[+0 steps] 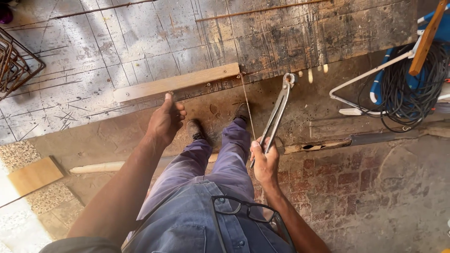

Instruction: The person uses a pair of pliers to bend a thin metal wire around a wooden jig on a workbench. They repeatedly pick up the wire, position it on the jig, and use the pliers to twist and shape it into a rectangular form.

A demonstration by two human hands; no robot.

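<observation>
My right hand grips the handles of long metal pincers, whose jaws point away toward the edge of a worn wooden workbench. A thin rebar rod runs from the bench edge down to that same hand. My left hand is loosely curled, its thumb touching the underside of a pale wooden batten fixed along the bench edge. It holds nothing I can make out. Below are my legs in purple trousers and dusty shoes.
A rebar cage sits at the left edge. A coil of black cable with a white metal frame lies at right. A long rebar rests on the bench. Glasses hang at my chest. A wooden board lies lower left.
</observation>
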